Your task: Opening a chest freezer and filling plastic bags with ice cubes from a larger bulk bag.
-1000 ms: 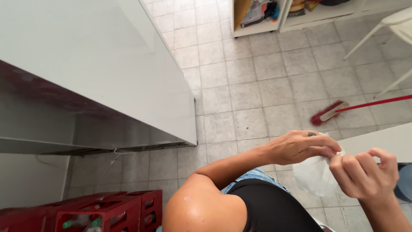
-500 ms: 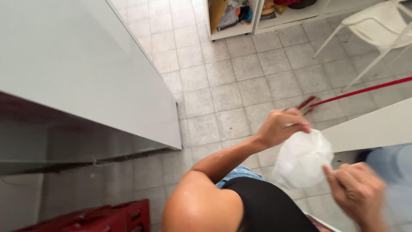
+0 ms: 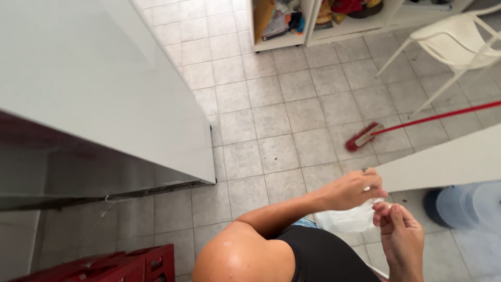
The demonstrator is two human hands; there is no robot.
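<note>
Plastic bag (image 3: 348, 219), thin and white, hangs crumpled between the person's two hands, low in front of their body and above the tiled floor (image 3: 271, 120). Left hand (image 3: 355, 189) has its fingers closed, pinching the bag's upper edge; right hand (image 3: 399, 237) sits just below and beside it, fingertips curled onto the same edge, so both grip the bag. A bare shoulder and black top fill the foreground and hide the bag's lower part. Just to the right a white counter edge (image 3: 443, 162) runs close past the hands, with a pale blue water jug (image 3: 469, 206) under it. A red broom (image 3: 386, 130) lies on the tiles beyond, its handle running toward a white plastic chair (image 3: 454, 39). Open white shelves (image 3: 308, 23) stand at the far wall, a large white cabinet (image 3: 94, 89) fills the left side, and red crates (image 3: 120, 266) sit at the bottom left. Half a second ago the bag was puffed out wide and the hands were well apart; now they have come together and the bag is gathered small between them.
</note>
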